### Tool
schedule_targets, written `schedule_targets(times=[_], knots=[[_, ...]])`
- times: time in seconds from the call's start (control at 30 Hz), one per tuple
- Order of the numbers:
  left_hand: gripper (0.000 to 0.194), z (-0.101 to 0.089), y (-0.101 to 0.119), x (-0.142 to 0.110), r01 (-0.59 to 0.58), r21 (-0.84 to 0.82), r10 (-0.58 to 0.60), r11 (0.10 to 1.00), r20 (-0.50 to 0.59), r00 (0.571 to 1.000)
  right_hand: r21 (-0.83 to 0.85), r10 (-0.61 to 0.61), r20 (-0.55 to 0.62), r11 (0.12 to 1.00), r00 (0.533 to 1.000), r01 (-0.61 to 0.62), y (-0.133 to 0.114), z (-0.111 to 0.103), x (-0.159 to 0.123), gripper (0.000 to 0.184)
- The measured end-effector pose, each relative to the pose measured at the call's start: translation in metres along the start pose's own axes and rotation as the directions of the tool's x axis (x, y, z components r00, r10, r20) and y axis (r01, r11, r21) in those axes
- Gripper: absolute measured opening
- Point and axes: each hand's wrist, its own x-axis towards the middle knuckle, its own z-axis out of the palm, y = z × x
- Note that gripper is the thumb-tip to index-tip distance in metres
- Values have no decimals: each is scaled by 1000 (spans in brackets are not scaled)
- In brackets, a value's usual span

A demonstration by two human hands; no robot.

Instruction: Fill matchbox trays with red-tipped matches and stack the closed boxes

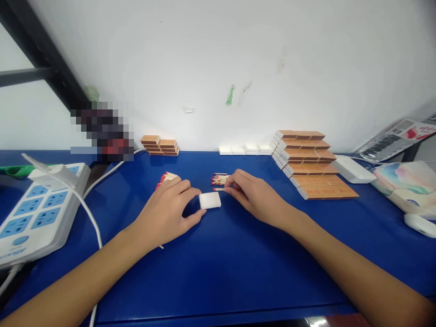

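My left hand [166,209] grips a small white matchbox tray [210,200] between thumb and forefinger at its left end; the tray lies on the blue table [204,272]. Just right of it, my right hand [254,195] is closed in a pinch at the end of a red-tipped match [218,189]. Behind that match a small pile of loose matches [220,178] lies with red heads to the left. Partly hidden by my left hand is a second, larger bunch of matches [166,177].
Finished-looking matchboxes [160,145] are stacked at the back left. White trays [245,150] line the wall, beside stepped stacks of wrapped matchboxes [311,168]. A power strip [42,209] with a white cable [91,218] takes up the left; a tissue pack [405,181] lies right.
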Motion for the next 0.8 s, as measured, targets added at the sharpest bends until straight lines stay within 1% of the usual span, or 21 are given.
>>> schedule_targets(times=[0.1,0.2,0.3,0.4,0.47,0.53,0.67,0.8], knots=[[27,1,1,0,-5,16,5,1000,-4,1000,15,-69,-7,997,998,69,-14,-1,-3,10],[27,1,2,0,-13,23,14,1000,-16,1000,-10,-112,22,994,993,112,-24,3,-6,9],[26,1,3,1,-25,21,26,999,-24,999,-34,-118,55,992,992,120,-27,7,-7,12],[26,1,4,1,-39,11,40,999,-19,999,18,-109,74,994,991,108,-27,8,-8,12],[26,2,4,1,-48,13,48,999,-18,999,62,-94,70,994,993,90,-24,7,-7,12],[25,2,5,1,-49,12,49,999,-14,999,81,-61,38,995,997,58,-18,6,-6,12],[23,1,5,0,-31,-7,31,1000,1,1000,72,50,-42,996,998,-47,1,5,-2,11],[23,0,7,0,-24,-27,24,999,10,1000,46,95,-55,995,994,-93,18,8,2,12]])
